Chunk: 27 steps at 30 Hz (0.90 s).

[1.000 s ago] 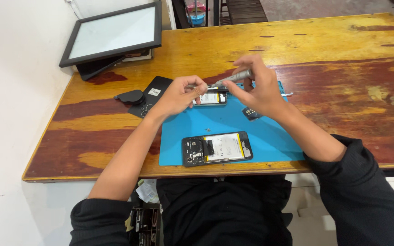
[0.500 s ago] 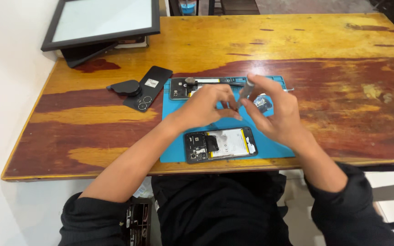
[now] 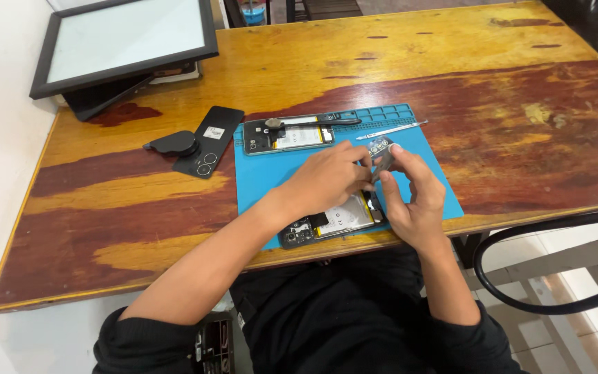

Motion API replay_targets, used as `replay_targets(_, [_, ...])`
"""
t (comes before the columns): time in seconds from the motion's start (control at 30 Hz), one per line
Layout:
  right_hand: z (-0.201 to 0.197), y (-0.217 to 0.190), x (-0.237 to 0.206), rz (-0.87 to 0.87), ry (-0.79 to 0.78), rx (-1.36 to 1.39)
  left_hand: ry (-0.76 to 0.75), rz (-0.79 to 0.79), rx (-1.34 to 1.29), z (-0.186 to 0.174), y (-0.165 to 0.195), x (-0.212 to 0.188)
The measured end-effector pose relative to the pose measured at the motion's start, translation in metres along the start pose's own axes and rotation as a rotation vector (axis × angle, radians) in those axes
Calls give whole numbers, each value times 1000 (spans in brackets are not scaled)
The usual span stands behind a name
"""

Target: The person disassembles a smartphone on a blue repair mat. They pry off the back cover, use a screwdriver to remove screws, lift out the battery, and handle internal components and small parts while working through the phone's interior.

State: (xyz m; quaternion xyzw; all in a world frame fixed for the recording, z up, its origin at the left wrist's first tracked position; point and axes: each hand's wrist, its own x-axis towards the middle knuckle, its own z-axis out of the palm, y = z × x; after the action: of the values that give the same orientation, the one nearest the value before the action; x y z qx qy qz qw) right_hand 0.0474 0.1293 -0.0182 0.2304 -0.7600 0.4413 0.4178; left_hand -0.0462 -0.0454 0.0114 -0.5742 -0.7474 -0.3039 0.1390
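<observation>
Together, your left hand [image 3: 327,176] and right hand [image 3: 410,197] pinched a small grey part [image 3: 381,161] with closed fingertips, above the blue mat [image 3: 264,173] near the table's [image 3: 451,55] front edge. One open phone [image 3: 330,223] lay under your hands, another [image 3: 288,134] at the mat's far edge.

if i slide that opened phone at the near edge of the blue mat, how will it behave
The opened phone is flat and rigid, so it would probably slide rather than roll or tip. It lies on the blue mat, likely grippy, so it may drag. Its insides are exposed, so it looks fragile, and it sits close to the table edge.
</observation>
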Motion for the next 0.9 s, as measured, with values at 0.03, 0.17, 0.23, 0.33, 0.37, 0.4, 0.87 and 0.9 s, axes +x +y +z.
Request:
replay_targets(0.03, [0, 1, 0, 20, 9, 31, -1, -2, 10, 1, 0, 0])
replay_targets(0.17, [0, 0, -3, 64, 0, 76, -5, -28, 10, 1, 1, -1])
replay_targets(0.23, [-1, 1, -3, 67, -6, 80, -6, -37, -7, 1, 1, -2])
replay_targets(0.33, [-1, 1, -3, 59, -8, 74, -7, -40, -23, 1, 2, -1])
replay_targets(0.37, [-1, 1, -3, 53, -8, 71, -6, -36, -25, 1, 2, -2])
replay_targets(0.4, [-2, 1, -3, 54, -8, 71, -8, -32, -28, 1, 2, -2])
replay_targets(0.87, [-3, -5, 3, 74, -21, 39, -60, -31, 30, -6, 1, 1])
replay_targets(0.9, [-5, -6, 3, 74, -34, 2, -76, -34, 34, -9, -2, 2])
